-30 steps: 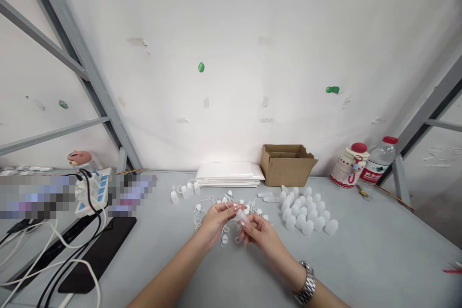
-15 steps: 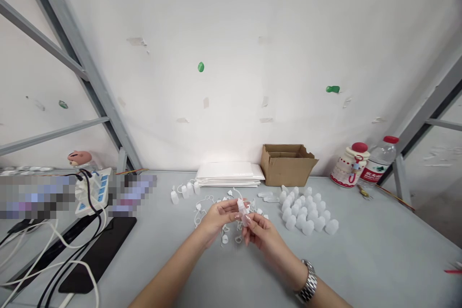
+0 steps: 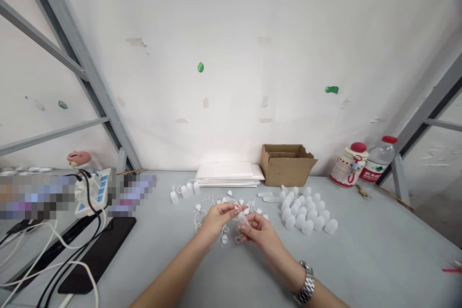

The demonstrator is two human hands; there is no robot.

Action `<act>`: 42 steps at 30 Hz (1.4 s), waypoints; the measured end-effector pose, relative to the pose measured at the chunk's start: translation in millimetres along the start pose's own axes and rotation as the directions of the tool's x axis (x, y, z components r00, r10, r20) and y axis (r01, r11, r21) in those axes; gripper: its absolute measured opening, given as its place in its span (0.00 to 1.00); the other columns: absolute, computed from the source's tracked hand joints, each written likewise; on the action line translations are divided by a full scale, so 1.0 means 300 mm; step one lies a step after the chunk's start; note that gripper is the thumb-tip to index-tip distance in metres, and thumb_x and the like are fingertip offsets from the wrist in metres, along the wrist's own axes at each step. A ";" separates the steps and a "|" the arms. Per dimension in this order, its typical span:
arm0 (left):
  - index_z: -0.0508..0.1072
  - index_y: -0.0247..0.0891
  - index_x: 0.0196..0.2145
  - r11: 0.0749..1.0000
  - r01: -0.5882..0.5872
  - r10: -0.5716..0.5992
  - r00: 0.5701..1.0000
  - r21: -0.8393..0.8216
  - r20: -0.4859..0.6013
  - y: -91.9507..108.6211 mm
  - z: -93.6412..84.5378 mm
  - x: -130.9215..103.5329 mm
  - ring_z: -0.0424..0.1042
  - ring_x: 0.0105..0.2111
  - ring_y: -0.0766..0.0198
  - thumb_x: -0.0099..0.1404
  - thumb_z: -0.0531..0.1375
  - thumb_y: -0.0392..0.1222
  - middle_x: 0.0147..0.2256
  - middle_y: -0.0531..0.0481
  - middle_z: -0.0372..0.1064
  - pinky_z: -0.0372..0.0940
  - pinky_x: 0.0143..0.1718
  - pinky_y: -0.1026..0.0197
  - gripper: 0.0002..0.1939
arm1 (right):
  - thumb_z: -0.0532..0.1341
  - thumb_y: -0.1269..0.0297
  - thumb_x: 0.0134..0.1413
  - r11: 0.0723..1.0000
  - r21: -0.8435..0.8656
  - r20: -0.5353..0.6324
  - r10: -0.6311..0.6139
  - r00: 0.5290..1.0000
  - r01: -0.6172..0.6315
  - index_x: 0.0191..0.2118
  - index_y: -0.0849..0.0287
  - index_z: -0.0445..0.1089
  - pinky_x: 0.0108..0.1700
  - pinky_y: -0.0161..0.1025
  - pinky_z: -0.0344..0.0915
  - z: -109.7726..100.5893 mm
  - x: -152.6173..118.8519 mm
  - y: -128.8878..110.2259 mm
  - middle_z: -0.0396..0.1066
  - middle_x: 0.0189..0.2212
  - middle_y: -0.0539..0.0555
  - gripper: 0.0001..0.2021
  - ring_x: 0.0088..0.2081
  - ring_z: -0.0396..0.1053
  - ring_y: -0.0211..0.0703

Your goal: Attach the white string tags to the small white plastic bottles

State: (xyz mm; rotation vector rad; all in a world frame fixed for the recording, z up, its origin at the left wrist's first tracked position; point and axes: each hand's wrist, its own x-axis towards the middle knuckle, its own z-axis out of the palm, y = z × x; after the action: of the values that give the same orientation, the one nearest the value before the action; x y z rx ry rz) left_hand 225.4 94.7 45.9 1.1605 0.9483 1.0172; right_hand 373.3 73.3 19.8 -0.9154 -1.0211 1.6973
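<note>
In the middle of the table, my right hand (image 3: 260, 232) is closed round a small translucent plastic bottle (image 3: 243, 220), which is tilted. My left hand (image 3: 217, 221) pinches a small white cap with a strap (image 3: 239, 209) at the bottle's upper end; whether the cap is seated there I cannot tell, as fingertips cover part of it. Beneath and behind both hands lie loose white caps with looped straps (image 3: 224, 239). Several frosted bottles (image 3: 306, 227) stand grouped to the right of my right hand. Farther left, a few capped bottles (image 3: 174, 197) stand in a row.
Flat white packets (image 3: 227, 173) are stacked against the wall beside an open cardboard box (image 3: 288, 171). A decorated flask (image 3: 348, 166) and a water bottle (image 3: 377, 161) stand back right. On the left are a power strip (image 3: 103, 190), cables and a black phone-like slab (image 3: 99, 255).
My left fingers have shifted slightly at the bottle's top, and the strap that stuck up above them is lower now. The right hand has turned a little, showing more of the bottle.
</note>
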 end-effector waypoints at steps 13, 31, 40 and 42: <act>0.77 0.37 0.35 0.999 -0.013 0.015 0.999 -0.030 0.041 0.000 -0.006 -0.002 0.65 0.49 0.50 0.52 0.63 0.48 0.43 0.43 0.72 0.54 0.53 0.52 0.15 | 0.60 0.46 0.45 1.000 0.007 0.127 0.008 0.992 -0.009 0.29 0.61 0.69 0.24 0.35 0.57 -0.004 -0.008 -0.001 0.64 0.16 0.47 0.20 0.16 0.59 0.33; 0.78 0.38 0.31 0.978 -0.199 0.189 0.973 0.068 0.131 0.019 -0.017 -0.007 0.60 0.54 0.51 0.55 0.61 0.45 0.40 0.44 0.74 0.54 0.54 0.52 0.10 | 0.66 0.54 0.41 0.950 0.211 0.341 0.148 0.928 -0.229 0.28 0.64 0.71 0.28 0.34 0.57 -0.013 -0.028 -0.034 0.60 0.17 0.46 0.15 0.17 0.51 0.28; 0.72 0.35 0.44 0.974 0.078 -0.080 0.997 -0.211 -0.003 -0.002 -0.012 0.010 0.68 0.47 0.53 0.57 0.57 0.55 0.45 0.41 0.70 0.56 0.52 0.52 0.24 | 0.63 0.53 0.46 0.992 0.061 0.138 -0.117 0.983 0.110 0.27 0.60 0.67 0.30 0.36 0.60 -0.012 -0.017 -0.049 0.66 0.24 0.48 0.14 0.23 0.63 0.33; 0.71 0.33 0.45 0.936 0.151 -0.154 0.988 -0.319 0.014 -0.007 -0.020 0.019 0.70 0.44 0.54 0.58 0.55 0.57 0.44 0.38 0.71 0.59 0.50 0.53 0.26 | 0.64 0.52 0.44 0.988 -0.023 0.098 -0.149 0.984 0.152 0.27 0.60 0.66 0.29 0.36 0.61 -0.014 -0.013 -0.052 0.65 0.24 0.47 0.15 0.23 0.64 0.35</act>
State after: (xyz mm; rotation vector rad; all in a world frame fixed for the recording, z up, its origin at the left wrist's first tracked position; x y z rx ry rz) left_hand 221.4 101.4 42.6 0.7995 0.8313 1.0085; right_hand 383.3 74.2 33.2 -0.7615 -1.1540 1.6148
